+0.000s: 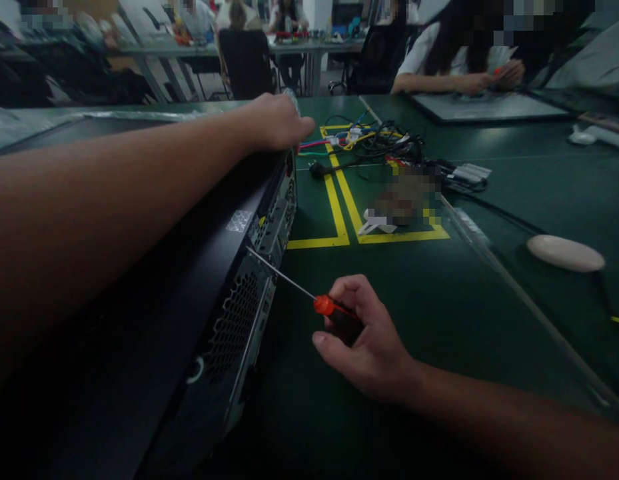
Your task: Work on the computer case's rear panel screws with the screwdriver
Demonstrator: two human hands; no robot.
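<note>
A black desktop computer case (189, 267) lies at the left, its metal rear side with honeycomb vents facing right. My left hand (279, 123) reaches across it and grips its far rear corner, the fingers curled and partly hidden, the thumb pointing right. In my right hand (374, 347) is a screwdriver (325, 305) with a red and black handle. Its long thin shaft slants up to the left, and the tip meets the rear edge of the case, near a white label (238, 221). Whether a screw sits under the tip is too small to tell.
Yellow tape (319, 243) marks the green table (439, 320). Bundled cables (389, 140) lie beyond the case, with a black plug (316, 169). A pale oval object (566, 253) is at the right. Across the table a person (469, 80) works over a dark-framed panel (489, 107).
</note>
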